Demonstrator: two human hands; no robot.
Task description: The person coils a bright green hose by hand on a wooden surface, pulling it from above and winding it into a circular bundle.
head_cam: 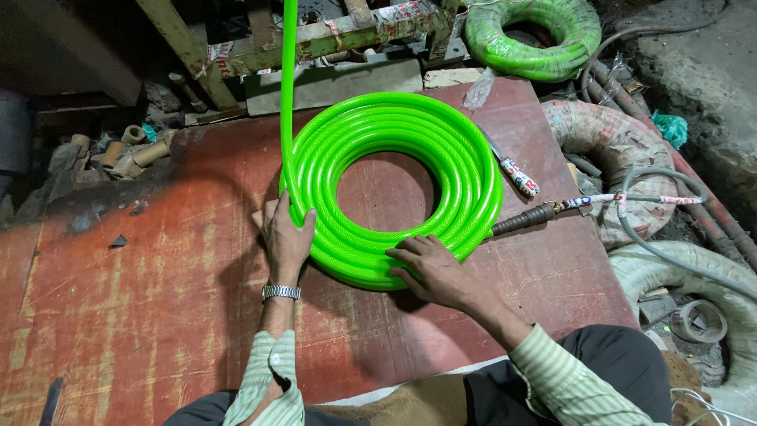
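Winding seems under way: the left hand [285, 237] curls loosely over the green hose coil [394, 185] at frame centre, the right hand [432, 268] rests flat and open on its lower edge, so next the loose length running to the top likely needs laying round.

Bright green hose coil [392, 187] with fine braided pattern, worn red-brown desk [142, 300] streaked pale, green-and-white striped sleeves [264, 386], silver wristwatch [281, 293], second green coil [532, 35] beyond the desk's far right corner

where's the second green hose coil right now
In the head view, the second green hose coil lies at the top right, beyond the far edge of the red board, past the coil under both hands.
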